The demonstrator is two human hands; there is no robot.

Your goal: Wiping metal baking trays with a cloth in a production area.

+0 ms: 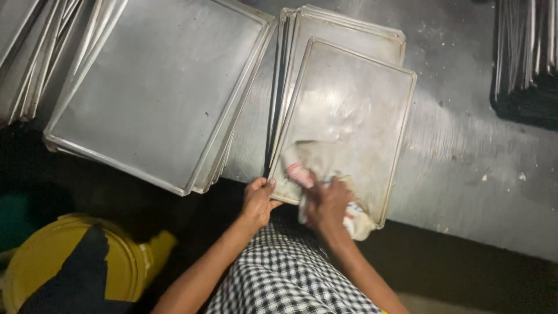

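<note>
Grey and stained, a crumpled cloth (325,168) sits under the right hand (328,203), which is curled over it and presses it down on a metal tray (354,104). The fingers of this hand are bunched in the cloth, so it holds the rag tight against the tray's near end. Part of the cloth hangs off the near edge of the tray, below the hand. Just beside it, the left hand (258,200) grips the near left corner of the same tray, with the thumb on top of the rim and the fingers folded under the edge. The tray is flat and dull silver, with smears on it, and it lies on top of a stack of trays (302,29) that look the same. To the left is another pile of big trays (157,87), lying a bit crooked, with more tray edges fanned out past it. All of them rest on a grey metal worktop (465,145) with small crumbs on it. More trays stand on edge in a dark rack (526,58) at the far right. Down low, the person wears black and white checked clothes (285,273), and a yellow bucket (70,261) sits on the dark floor to the left.
</note>
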